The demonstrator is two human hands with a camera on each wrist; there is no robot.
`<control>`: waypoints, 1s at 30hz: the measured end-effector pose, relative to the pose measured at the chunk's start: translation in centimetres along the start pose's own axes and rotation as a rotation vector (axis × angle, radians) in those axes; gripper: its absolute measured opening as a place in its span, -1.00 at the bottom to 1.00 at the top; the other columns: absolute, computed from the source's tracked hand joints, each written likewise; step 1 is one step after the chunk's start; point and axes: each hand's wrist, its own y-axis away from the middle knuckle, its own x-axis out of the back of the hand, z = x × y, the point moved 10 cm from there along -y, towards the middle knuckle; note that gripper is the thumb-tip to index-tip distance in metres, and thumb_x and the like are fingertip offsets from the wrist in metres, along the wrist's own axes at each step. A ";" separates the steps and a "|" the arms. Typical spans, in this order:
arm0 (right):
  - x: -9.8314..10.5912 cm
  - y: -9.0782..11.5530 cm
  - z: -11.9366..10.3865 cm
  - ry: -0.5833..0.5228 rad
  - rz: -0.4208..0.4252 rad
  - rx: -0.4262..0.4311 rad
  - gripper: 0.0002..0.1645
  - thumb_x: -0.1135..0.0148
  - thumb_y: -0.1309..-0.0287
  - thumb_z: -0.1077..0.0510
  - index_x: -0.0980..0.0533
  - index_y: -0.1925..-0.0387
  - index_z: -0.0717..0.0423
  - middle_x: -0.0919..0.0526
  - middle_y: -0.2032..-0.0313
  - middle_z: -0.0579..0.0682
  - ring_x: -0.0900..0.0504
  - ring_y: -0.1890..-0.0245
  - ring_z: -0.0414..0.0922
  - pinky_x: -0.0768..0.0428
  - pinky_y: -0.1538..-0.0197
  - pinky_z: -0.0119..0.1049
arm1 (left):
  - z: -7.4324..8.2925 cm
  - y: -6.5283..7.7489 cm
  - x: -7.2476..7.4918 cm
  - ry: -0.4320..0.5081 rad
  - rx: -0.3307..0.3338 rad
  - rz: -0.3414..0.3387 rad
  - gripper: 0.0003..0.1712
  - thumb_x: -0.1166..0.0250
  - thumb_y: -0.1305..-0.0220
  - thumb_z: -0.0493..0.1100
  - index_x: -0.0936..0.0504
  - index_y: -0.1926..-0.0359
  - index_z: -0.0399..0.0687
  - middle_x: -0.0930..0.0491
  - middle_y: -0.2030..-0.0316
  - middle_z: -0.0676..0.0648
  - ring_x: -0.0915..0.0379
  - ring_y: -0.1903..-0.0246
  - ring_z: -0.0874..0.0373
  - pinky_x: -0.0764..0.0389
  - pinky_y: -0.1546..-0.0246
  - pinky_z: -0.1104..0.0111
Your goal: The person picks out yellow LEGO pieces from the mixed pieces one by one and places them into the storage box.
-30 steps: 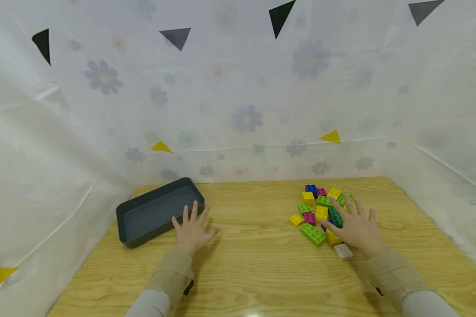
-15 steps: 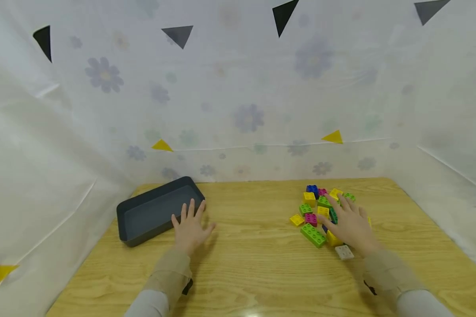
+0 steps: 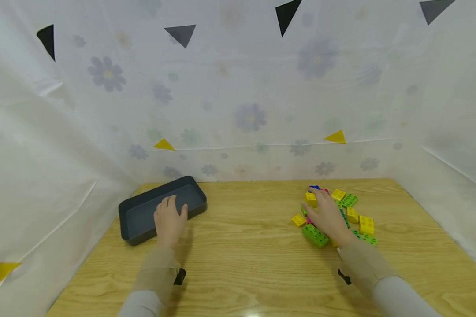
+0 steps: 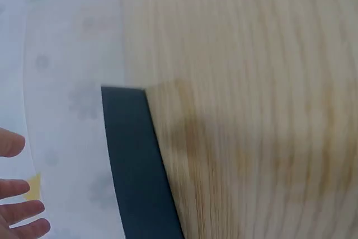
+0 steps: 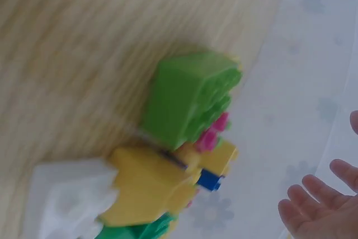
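A wood-grained table [image 3: 238, 264] is filling the foreground, a dark, shallow tray [image 3: 139, 218] lying angled on its left. The left hand [image 3: 169, 224] is hovering over the tray's near side, fingers loose, holding nothing. The right hand [image 3: 328, 215] is hovering over scattered toy bricks [image 3: 349, 200] on the table's right, likewise empty. Its palm is hiding part of the group, so a careless low sweep could be knocking the long light-green brick [image 3: 315, 236] aside or sending the small yellow brick [image 3: 299, 220], outermost left, skidding away.
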 end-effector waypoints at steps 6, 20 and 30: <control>-1.5 -1.6 -2.9 -0.103 0.008 0.024 -0.39 -0.03 -0.27 0.02 -0.22 -0.24 0.27 -0.28 -0.17 0.33 -0.29 -0.15 0.25 -0.37 -0.11 0.19 | -4.1 -0.1 2.6 0.092 0.115 0.129 -0.50 -0.13 -0.25 -0.17 -0.37 -0.11 -0.44 -0.34 -0.03 -0.44 -0.19 -0.03 -0.38 -0.26 -0.04 -0.21; -7.2 -5.0 -8.5 -0.288 -0.013 -0.001 -0.51 -0.08 -0.24 0.09 -0.34 -0.16 0.21 -0.45 -0.05 0.23 -0.45 -0.01 0.15 -0.53 0.00 0.00 | -13.9 2.4 5.8 0.099 0.381 0.238 -0.52 -0.03 -0.20 -0.24 -0.33 -0.04 -0.59 -0.32 0.05 -0.54 -0.19 0.04 -0.44 -0.23 -0.01 -0.21; -10.6 -7.6 -11.7 -0.359 -0.043 -0.043 -0.57 -0.08 -0.24 0.12 -0.38 -0.11 0.20 -0.50 0.03 0.20 -0.48 0.05 0.08 -0.56 0.06 -0.10 | -16.4 3.9 5.6 0.193 0.536 0.193 -0.47 0.02 -0.19 -0.25 -0.26 -0.07 -0.65 -0.22 0.02 -0.59 -0.04 -0.05 -0.48 -0.12 -0.11 -0.18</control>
